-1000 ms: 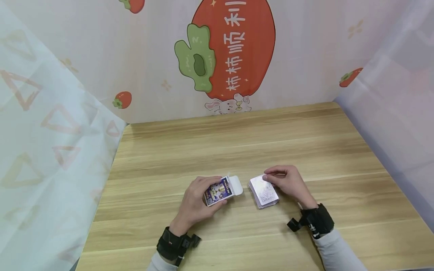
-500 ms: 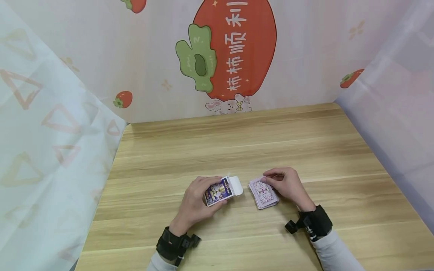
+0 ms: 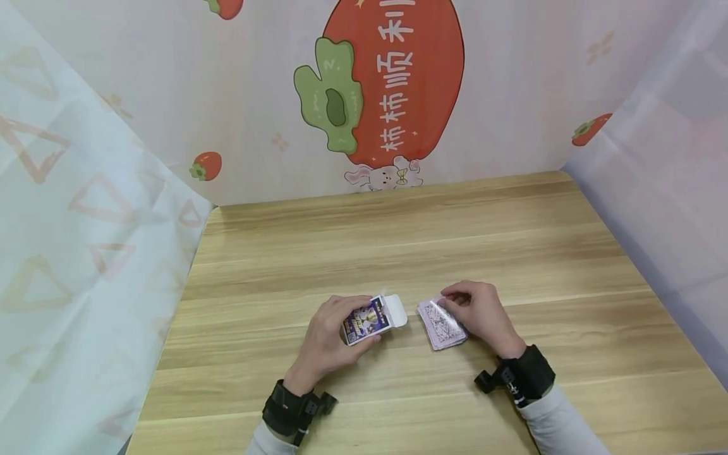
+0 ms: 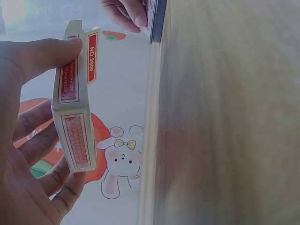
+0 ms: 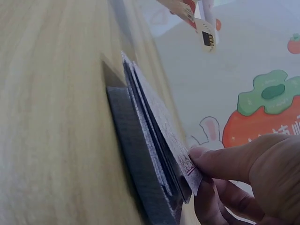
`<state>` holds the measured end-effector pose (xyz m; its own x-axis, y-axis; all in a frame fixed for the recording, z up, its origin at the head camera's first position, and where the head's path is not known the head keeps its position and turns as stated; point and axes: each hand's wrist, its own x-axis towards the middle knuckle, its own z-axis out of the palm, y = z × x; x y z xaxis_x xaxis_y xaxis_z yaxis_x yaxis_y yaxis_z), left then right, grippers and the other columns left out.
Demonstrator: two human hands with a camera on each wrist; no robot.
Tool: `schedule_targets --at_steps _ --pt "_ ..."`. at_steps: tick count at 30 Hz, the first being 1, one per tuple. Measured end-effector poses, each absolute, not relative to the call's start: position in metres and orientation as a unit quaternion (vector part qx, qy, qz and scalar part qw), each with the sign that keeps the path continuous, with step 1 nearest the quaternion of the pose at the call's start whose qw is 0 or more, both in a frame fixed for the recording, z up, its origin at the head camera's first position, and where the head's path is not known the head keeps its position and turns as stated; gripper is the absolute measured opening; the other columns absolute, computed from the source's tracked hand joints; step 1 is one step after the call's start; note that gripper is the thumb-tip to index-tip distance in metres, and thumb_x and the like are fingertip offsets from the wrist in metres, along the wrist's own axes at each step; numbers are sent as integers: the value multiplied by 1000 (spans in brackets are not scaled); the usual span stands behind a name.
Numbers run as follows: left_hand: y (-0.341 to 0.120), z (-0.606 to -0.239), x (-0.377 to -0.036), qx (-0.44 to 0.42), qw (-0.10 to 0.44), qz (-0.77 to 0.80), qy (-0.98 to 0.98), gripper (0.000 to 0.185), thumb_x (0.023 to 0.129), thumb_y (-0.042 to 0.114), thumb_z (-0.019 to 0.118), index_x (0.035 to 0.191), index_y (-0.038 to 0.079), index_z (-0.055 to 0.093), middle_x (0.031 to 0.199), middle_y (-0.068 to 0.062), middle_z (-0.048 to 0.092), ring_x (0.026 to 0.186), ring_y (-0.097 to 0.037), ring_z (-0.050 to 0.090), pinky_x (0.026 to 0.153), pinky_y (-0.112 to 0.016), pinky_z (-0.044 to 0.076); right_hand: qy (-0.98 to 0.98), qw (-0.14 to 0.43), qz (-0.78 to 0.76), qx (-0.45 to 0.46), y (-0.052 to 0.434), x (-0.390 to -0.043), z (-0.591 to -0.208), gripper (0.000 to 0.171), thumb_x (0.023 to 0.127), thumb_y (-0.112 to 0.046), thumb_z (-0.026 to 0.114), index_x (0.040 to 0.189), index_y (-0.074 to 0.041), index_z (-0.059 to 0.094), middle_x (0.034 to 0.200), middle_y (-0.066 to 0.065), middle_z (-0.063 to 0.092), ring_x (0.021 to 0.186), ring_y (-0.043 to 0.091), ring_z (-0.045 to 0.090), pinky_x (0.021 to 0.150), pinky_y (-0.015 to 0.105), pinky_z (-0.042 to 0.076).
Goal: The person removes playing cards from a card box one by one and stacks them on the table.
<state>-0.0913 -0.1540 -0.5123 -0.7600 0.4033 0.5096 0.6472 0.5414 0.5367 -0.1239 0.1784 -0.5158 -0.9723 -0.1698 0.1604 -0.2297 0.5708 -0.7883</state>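
Observation:
My left hand (image 3: pixel 328 338) grips a small card box (image 3: pixel 366 320) with a purple printed front, thumb on one narrow side and fingers on the other. Its white flap (image 3: pixel 395 310) stands open toward the right. In the left wrist view the box (image 4: pixel 72 89) is held up off the table. A deck of playing cards (image 3: pixel 440 328) with a patterned back lies on the table to the right of the box. My right hand (image 3: pixel 480 316) pinches the far right corner of its upper cards. In the right wrist view those cards (image 5: pixel 161 122) are lifted and fanned slightly apart above the stack (image 5: pixel 136 154).
The wooden table (image 3: pixel 364 246) stretches around both hands. Behind it hangs a pale cloth (image 3: pixel 256 95) printed with a large red persimmon, and more cloth covers the left and right sides. Each wrist wears a black strap (image 3: pixel 287 414) with a small camera.
My right hand has shifted slightly down and left at the deck's corner. The top card's glare has faded, so its pattern shows. My left hand and the box have stayed put.

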Motion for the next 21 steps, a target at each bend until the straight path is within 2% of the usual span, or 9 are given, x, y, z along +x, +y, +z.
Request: schedule_targets --at_steps 6,13,21 --pt "-154 -512 -90 -309 166 -368 -861 73 72 33 99 136 14 69 132 -1 75 112 -18 68 89 -35 58 -899 30 423 106 176 -121 -513 13 89 -3 84 101 -2 80 85 5 75 72 11 65 63 23 56" --pt "-153 -508 -90 -310 170 -365 -862 73 73 34 98 137 14 69 131 -2 75 113 -18 68 91 -35 58 -906 37 410 102 175 -122 -512 13 89 -1 83 101 -2 79 86 6 75 74 12 66 65 23 56" --pt "-153 -508 -90 -310 168 -363 -862 72 74 35 98 136 14 69 129 -2 76 111 -18 69 90 -34 59 -906 33 408 103 176 -121 -513 7 89 -3 84 95 -6 82 87 3 72 73 11 64 64 22 54"
